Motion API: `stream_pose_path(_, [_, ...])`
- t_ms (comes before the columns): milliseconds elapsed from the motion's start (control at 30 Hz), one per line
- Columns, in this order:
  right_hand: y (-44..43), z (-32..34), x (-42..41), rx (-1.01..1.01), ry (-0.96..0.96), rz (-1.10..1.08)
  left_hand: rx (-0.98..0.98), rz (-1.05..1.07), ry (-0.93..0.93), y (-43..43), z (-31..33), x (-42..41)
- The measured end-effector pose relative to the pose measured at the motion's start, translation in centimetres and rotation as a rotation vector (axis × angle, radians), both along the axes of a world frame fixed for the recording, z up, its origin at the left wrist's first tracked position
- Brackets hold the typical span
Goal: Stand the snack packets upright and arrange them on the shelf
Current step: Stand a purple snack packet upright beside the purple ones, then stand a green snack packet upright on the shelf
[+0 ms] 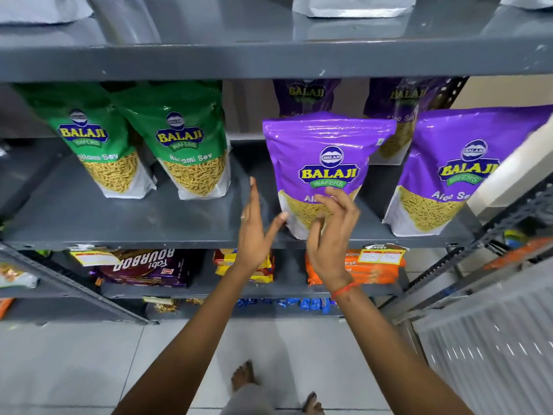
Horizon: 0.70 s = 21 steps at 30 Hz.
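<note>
A purple Aloo Sev packet (327, 163) stands upright near the front of the grey middle shelf (149, 223). My left hand (254, 232) is open just left of its base, thumb tip touching the lower left corner. My right hand (332, 235) hovers in front of the packet's lower part, fingers spread and curled, holding nothing. Another purple packet (443, 172) stands to the right. Two more purple packets (305, 97) (404, 115) stand behind. Two green Ratlami Sev packets (98, 145) (191, 151) stand upright on the left.
The shelf above (269, 59) carries silver pouches (353, 6). The lower shelf holds a Bourbon biscuit pack (143, 266), yellow packs (227, 262) and orange packs (374, 269). A perforated metal upright (478, 259) and a corrugated panel (493, 348) stand at the right. My bare feet show on the tiled floor.
</note>
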State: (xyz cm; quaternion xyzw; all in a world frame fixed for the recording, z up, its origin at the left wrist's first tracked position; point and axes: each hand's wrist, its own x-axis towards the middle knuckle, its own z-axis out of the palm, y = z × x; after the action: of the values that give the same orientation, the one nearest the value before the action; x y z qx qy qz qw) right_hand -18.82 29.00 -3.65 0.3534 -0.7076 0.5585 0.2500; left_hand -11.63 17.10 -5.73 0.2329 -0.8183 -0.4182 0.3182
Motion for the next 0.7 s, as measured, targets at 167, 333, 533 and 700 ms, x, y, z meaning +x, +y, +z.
stream_pose_path(167, [-6.1, 0.8, 2.6, 0.041, 0.044, 0.188, -0.146, 0.179, 0.048, -5.1, 1.4, 1.8])
stream_pose_path(333, [-14.5, -1.3, 3.9, 0.216, -0.413, 0.381, 0.053, 0.337, -0.033, -13.0, -0.3, 5.0])
stream_pose_path(533, [-20.8, -4.2, 1.7, 0.434, -0.822, 0.417, 0.283, 0.175, -0.135, -21.7, -3.0, 6.3])
stream_pose_path(700, [-22.7, -4.1, 1.5, 0.397, -0.829, 0.527, 0.327, 0.086, -0.170, -23.4, -4.6, 7.2])
